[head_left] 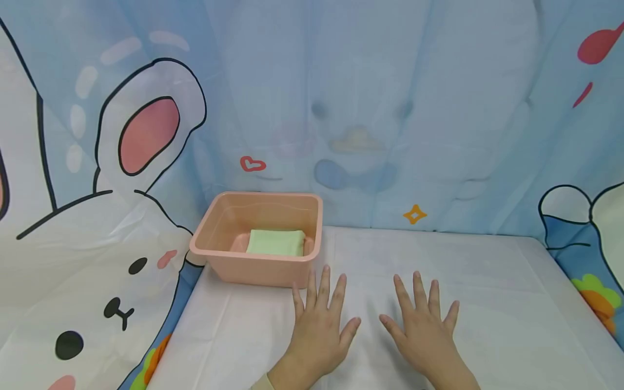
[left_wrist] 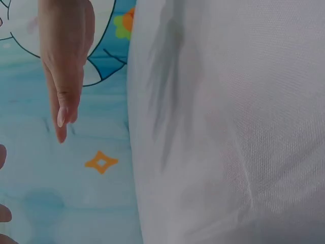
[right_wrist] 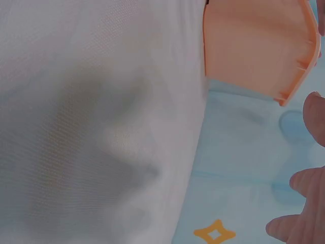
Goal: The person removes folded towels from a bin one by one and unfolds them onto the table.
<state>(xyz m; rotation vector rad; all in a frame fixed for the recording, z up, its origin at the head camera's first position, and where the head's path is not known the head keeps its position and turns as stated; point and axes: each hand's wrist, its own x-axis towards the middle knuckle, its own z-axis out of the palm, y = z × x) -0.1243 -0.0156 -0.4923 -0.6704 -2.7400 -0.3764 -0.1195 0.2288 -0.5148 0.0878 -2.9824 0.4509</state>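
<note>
Both hands are held palm down over the white table, fingers straight and spread, with nothing in them. In the head view the left hand (head_left: 319, 330) is just in front of a pink plastic basin (head_left: 263, 271), its fingertips overlapping the basin's lower right corner. Inside the basin lies a folded pale green cloth (head_left: 275, 242). To the right, the right hand (head_left: 426, 333) hovers above the tabletop, thumb toward the left hand. The left wrist view shows the right hand (left_wrist: 66, 56) edge-on above the surface; the right wrist view catches the basin's side (right_wrist: 254, 46) and some right fingertips (right_wrist: 304, 180).
A white cloth covers the tabletop (head_left: 507, 303). Behind it hangs a light blue printed curtain (head_left: 370, 108), with a cartoon rabbit panel (head_left: 97, 281) along the left side. More printed fabric (head_left: 595, 260) borders the right edge. The basin stands at the back left, close to the curtain.
</note>
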